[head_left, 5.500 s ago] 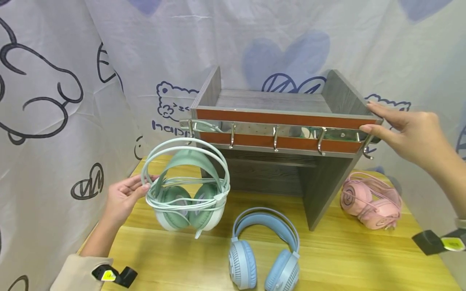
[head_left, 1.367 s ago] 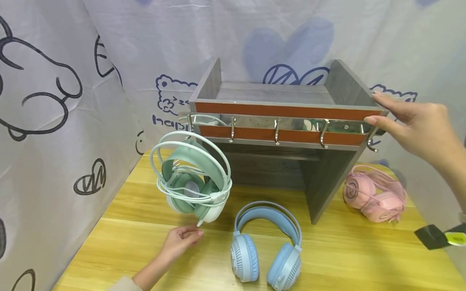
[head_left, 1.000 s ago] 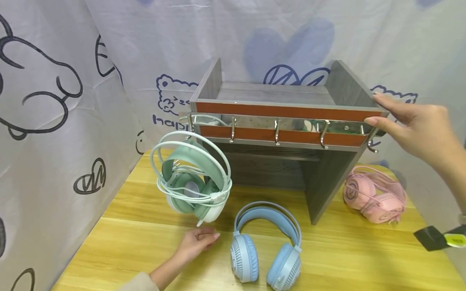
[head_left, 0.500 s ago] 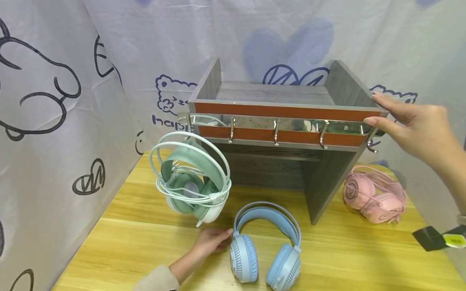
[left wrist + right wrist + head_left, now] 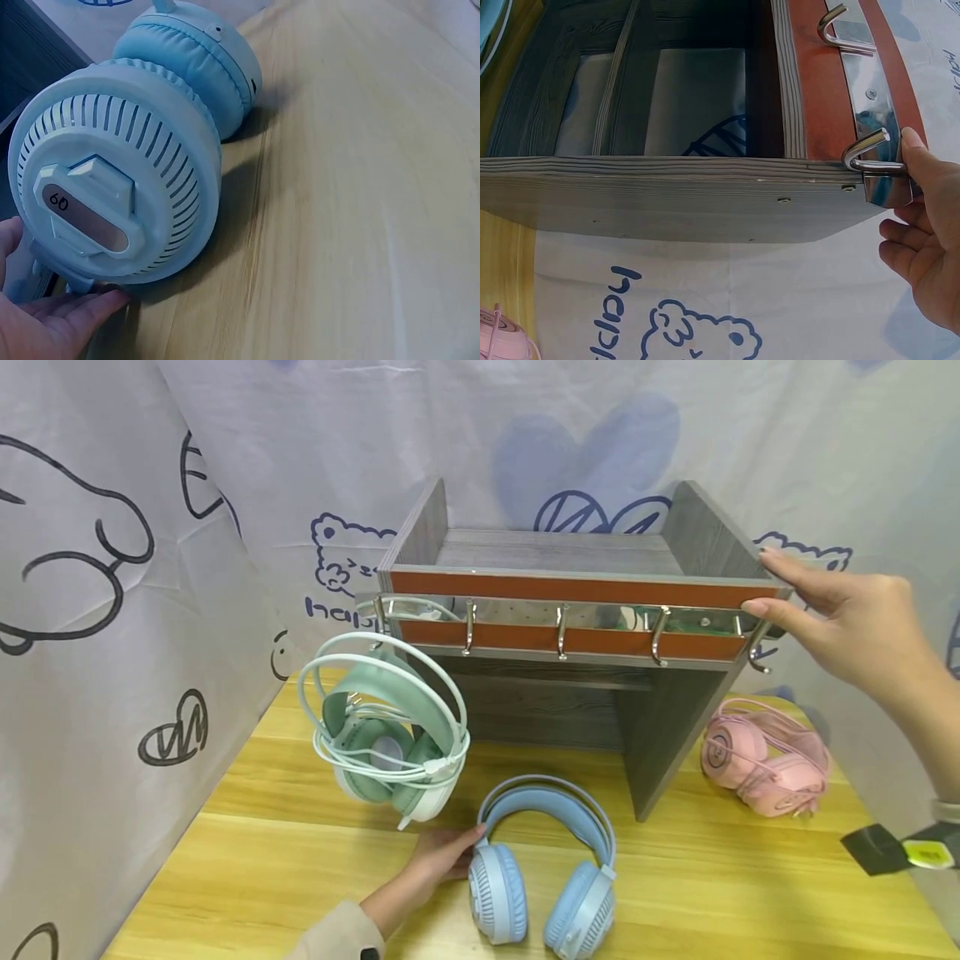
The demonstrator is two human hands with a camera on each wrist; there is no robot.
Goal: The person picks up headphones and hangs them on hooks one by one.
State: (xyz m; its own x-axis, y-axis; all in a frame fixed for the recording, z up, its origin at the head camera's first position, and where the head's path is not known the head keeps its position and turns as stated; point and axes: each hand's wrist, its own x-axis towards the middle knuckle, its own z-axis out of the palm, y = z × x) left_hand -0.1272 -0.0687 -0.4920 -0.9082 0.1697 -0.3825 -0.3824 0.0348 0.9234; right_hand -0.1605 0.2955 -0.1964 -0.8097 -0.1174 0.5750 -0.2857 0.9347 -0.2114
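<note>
The grey shelf (image 5: pixel 517 583) has an upper tray (image 5: pixel 558 558) with boards along its sides and a lower bay (image 5: pixel 540 718) crossed by a board. On the table (image 5: pixel 750 910) in front of the shelf, outside that bay, stand the blue headphones (image 5: pixel 498 893). The left hand (image 5: pixel 435 864) has thumb and fingers about one end of their headband; whether it grasps firmly I cannot tell. The right hand (image 5: pixel 862 618) pinches the shelf's right front corner. Green headphones (image 5: pixel 405 689), cable wound round them, hang at the shelf's left end hook (image 5: pixel 380 617); pink headphones (image 5: pixel 787 787) lie to its right.
</note>
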